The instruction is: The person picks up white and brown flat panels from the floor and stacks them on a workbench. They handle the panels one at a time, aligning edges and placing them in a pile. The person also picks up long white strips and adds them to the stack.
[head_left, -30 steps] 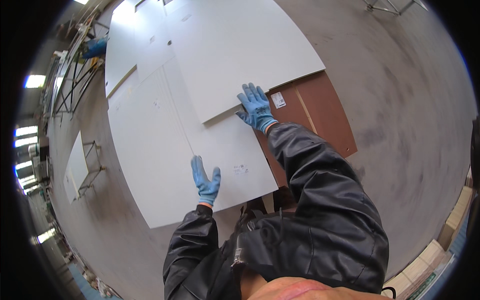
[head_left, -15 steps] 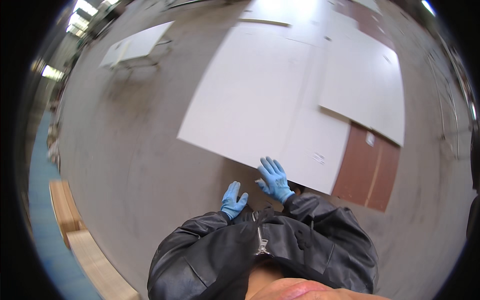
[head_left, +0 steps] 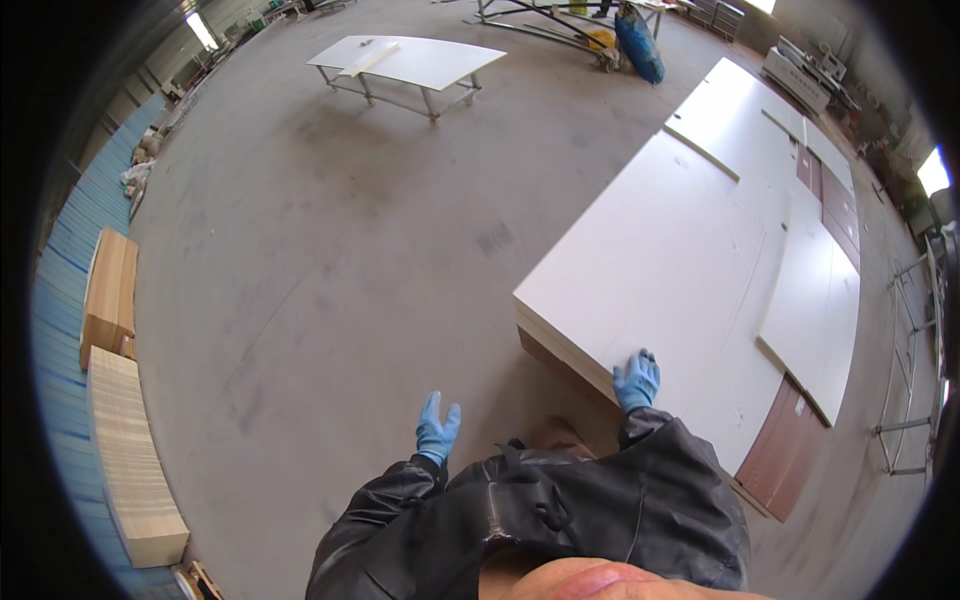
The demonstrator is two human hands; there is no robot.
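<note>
View from above of a workshop with a smooth grey concrete floor [head_left: 330,250], marked by faint scuffs and bare across its middle. At the far left, a blue corrugated wall [head_left: 70,250] runs along the room's edge; against it lie two stacks of pale wooden boards [head_left: 130,460], one behind the other. Farther back, left of centre, a white panel rests flat on a low metal trestle frame [head_left: 405,62]. Near the lower centre, the left hand [head_left: 437,430], in a blue glove, is held in the air above the floor with fingers spread wide and touching nothing. The right hand [head_left: 636,381], also in a blue glove, lies flat with fingers open on the near edge of the large white panel [head_left: 670,270], gripping nothing. This panel tops a low stack lying on the floor to the person's right, its corner pointing toward the left hand. Beside it to the right lies a narrower white panel [head_left: 815,300], with brown panels [head_left: 785,455] showing beneath its near end. At the far right, a metal rack [head_left: 915,370] stands by the wall. A blue bundle [head_left: 640,45] lies at the room's far end.
</note>
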